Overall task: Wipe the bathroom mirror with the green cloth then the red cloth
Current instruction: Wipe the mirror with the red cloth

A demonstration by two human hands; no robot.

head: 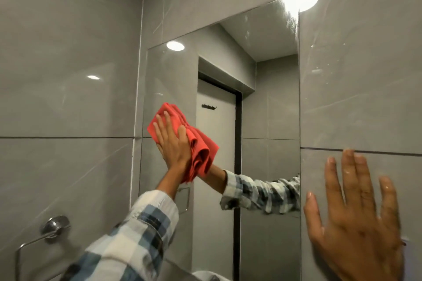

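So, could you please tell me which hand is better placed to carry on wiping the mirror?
The left hand: it already presses the red cloth flat against the mirror. The right hand is open on the wall tile beside it.

My left hand (173, 141) is raised, palm flat, fingers spread and pointing up, plaid sleeve (137, 235) below; my right hand (356, 219) is open, fingers splayed upward.

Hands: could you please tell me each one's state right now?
Left hand: open, pressing the red cloth against the mirror.
Right hand: open, empty.
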